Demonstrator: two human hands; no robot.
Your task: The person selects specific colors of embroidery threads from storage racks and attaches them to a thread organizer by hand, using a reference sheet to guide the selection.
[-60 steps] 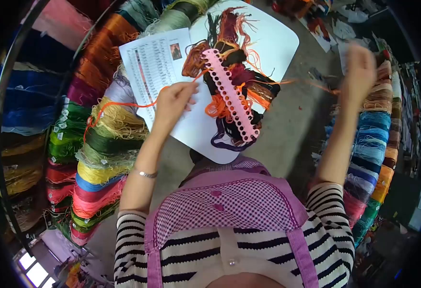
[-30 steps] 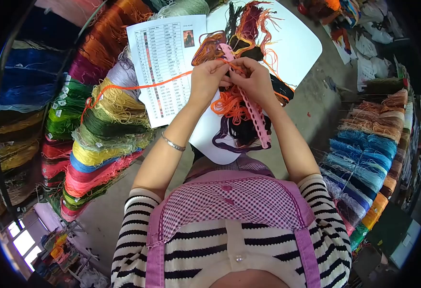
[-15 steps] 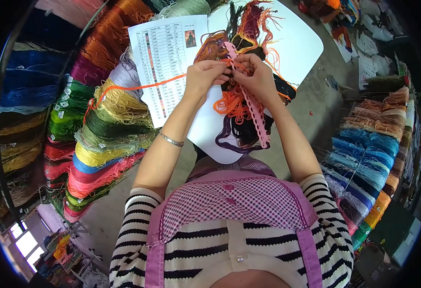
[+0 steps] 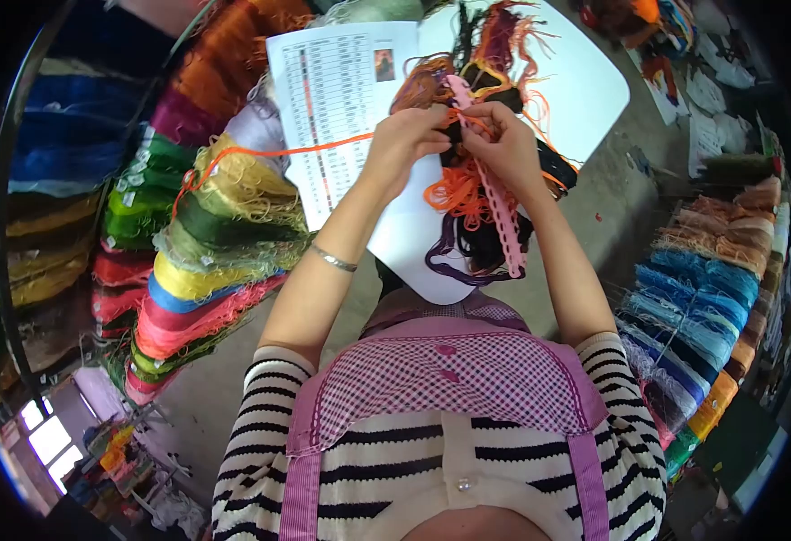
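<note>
A pink plastic strip with a row of holes (image 4: 501, 216) lies slantwise over bundles of coloured thread. Near its upper end, my left hand (image 4: 406, 149) is closed on an orange thread (image 4: 328, 144), which trails left across the paper. Close beside it, on the other side of the strip, my right hand (image 4: 506, 149) pinches the same orange thread, thumb against forefinger. The exact grip point is partly hidden by the fingers. Loops of orange thread (image 4: 457, 197) and a dark purple skein (image 4: 445, 261) hang by the strip.
A printed colour chart (image 4: 346, 90) lies on a white board (image 4: 585, 63) under the threads. Racks of coloured skeins stand left (image 4: 188, 270) and right (image 4: 697, 279). Bare concrete floor (image 4: 585, 234) shows between.
The whole view has shifted, so hands, strip and chart appear farther right. Both hands stay at the strip's upper end with the orange thread; my left fingers have changed position slightly.
</note>
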